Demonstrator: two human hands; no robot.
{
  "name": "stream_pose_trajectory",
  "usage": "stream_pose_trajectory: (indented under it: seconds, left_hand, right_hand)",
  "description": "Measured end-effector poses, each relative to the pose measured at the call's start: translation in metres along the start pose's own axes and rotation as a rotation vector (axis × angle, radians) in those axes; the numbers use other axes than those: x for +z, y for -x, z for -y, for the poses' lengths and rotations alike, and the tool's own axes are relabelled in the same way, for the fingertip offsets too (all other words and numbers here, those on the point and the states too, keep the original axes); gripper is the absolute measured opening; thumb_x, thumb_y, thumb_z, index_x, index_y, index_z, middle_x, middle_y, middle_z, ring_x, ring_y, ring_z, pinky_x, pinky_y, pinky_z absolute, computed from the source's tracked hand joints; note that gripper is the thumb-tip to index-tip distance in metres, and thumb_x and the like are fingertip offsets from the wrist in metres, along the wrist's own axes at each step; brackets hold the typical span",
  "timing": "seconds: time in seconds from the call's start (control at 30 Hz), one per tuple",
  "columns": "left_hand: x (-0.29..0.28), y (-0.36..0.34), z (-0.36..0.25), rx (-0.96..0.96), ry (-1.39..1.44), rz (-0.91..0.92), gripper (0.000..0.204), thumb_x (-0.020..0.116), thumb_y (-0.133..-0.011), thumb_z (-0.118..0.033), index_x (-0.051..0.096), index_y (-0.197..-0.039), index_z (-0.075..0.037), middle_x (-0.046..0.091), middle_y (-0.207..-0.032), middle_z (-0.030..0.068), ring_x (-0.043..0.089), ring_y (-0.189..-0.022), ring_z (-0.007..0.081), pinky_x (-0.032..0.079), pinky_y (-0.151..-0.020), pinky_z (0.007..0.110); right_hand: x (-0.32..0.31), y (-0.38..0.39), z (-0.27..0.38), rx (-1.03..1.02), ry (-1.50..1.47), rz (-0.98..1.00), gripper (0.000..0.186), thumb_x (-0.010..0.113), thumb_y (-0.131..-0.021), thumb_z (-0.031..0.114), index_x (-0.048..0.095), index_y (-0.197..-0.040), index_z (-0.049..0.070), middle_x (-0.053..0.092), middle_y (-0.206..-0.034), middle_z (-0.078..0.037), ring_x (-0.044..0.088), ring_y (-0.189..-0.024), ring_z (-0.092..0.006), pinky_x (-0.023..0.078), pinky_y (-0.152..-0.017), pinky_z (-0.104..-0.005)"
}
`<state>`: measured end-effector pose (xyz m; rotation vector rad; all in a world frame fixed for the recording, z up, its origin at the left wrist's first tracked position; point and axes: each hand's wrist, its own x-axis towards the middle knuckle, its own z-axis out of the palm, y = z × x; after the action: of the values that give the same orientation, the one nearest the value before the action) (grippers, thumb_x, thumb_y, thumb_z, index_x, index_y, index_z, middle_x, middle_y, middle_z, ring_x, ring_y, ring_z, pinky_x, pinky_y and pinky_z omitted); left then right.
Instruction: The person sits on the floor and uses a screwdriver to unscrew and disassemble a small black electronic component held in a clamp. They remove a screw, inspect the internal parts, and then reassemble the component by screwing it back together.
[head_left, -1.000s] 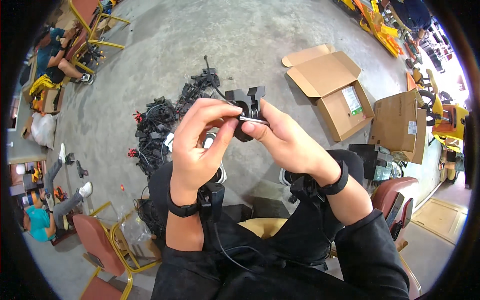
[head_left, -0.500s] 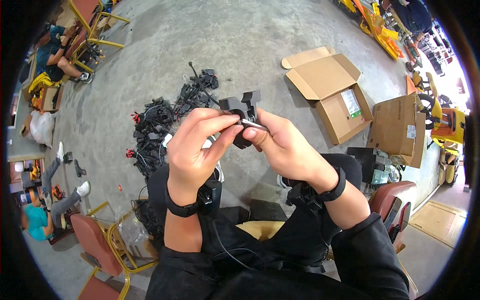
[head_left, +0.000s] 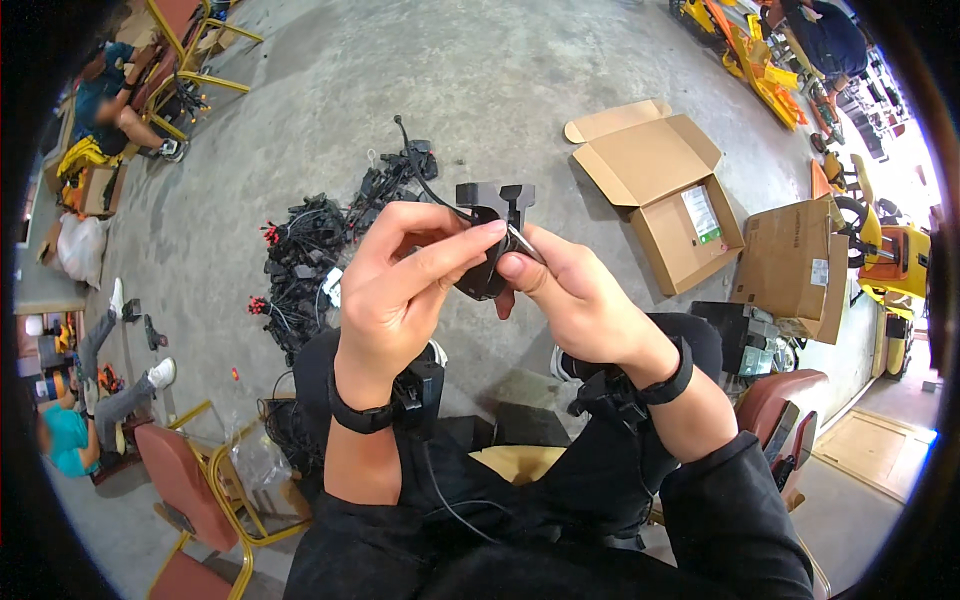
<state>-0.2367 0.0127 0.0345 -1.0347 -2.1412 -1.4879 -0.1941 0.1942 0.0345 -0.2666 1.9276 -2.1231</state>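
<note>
A black plastic bracket-like part (head_left: pixel 482 282) with a cable (head_left: pixel 420 180) trailing from its top is held up over my lap. My left hand (head_left: pixel 395 290) grips it from the left, index fingertip pressed near a thin silver metal piece (head_left: pixel 527 242). My right hand (head_left: pixel 590 305) is closed on the part from the right, thumb beside the silver piece. Whether that piece is a tool or attached to the part, I cannot tell. Behind them, on the floor, lies a heap of black devices and cables (head_left: pixel 305 240).
An open cardboard box (head_left: pixel 675 260) and a taller carton (head_left: pixel 775 270) stand at right, near yellow equipment (head_left: pixel 900 255). Chairs (head_left: pixel 180 470) flank me. Two people sit at left (head_left: pixel 105 100) (head_left: pixel 70 430); another person (head_left: pixel 835 40) is at upper right.
My left index finger has moved right and slightly up across the part. The silver piece now slants more steeply, and the part's top sits more upright.
</note>
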Motion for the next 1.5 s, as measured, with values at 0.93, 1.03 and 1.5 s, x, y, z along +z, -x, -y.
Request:
stream_pose_trajectory:
  seconds: [0.93,1.03,1.5]
  left_hand:
    - [0.016,0.011,0.004,-0.028,-0.109,-0.108,0.017,0.068,-0.086,0.001,0.053,-0.092,-0.002,0.055,-0.073,0.0096,0.054,-0.059,0.0223,0.043,-0.05,0.035]
    - [0.013,0.01,0.004,-0.032,-0.189,-0.057,0.015,0.067,-0.086,-0.001,0.052,-0.089,-0.002,0.051,-0.071,0.0106,0.054,-0.059,0.0268,0.044,-0.051,0.036]
    - [0.001,0.009,0.006,-0.065,-0.116,0.054,0.012,0.062,-0.085,-0.004,0.05,-0.082,-0.002,0.049,-0.072,0.0134,0.054,-0.061,0.0319,0.043,-0.053,0.039]
  right_hand:
    - [0.009,-0.002,-0.003,-0.045,0.193,-0.03,0.02,0.048,-0.104,0.018,0.054,-0.098,0.0,0.056,-0.075,-0.005,0.053,-0.07,-0.0122,0.046,-0.064,-0.0297]
    - [0.011,-0.004,-0.003,-0.059,0.212,-0.046,0.019,0.048,-0.104,0.017,0.053,-0.098,-0.001,0.056,-0.075,-0.006,0.053,-0.07,-0.0131,0.046,-0.063,-0.0304]
    - [0.012,-0.004,-0.007,-0.03,0.23,-0.032,0.018,0.046,-0.104,0.016,0.052,-0.1,0.0,0.056,-0.078,-0.006,0.052,-0.07,-0.0134,0.046,-0.065,-0.0302]
